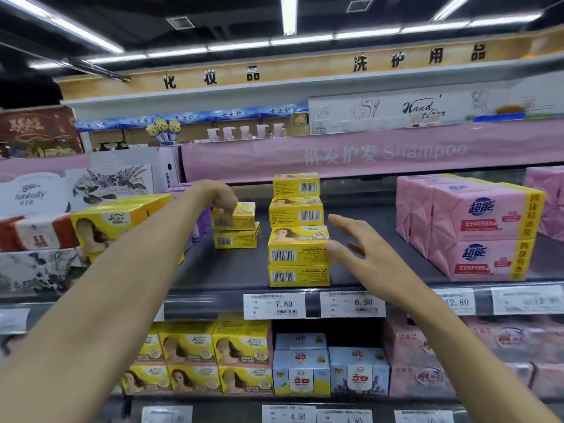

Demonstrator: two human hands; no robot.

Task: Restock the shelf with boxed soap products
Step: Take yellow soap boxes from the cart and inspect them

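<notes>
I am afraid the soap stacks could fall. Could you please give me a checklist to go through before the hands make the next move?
1. Left hand has a grip on the top yellow box: ok.
2. That box lies square on the box below: cannot tell, the hand covers part of it.
3. Right hand is free: ok, fingers spread, holding nothing.
4. Tall stack of four boxes stands upright: ok.
5. Bare shelf is left between the tall stack and the pink packs: ok.
</notes>
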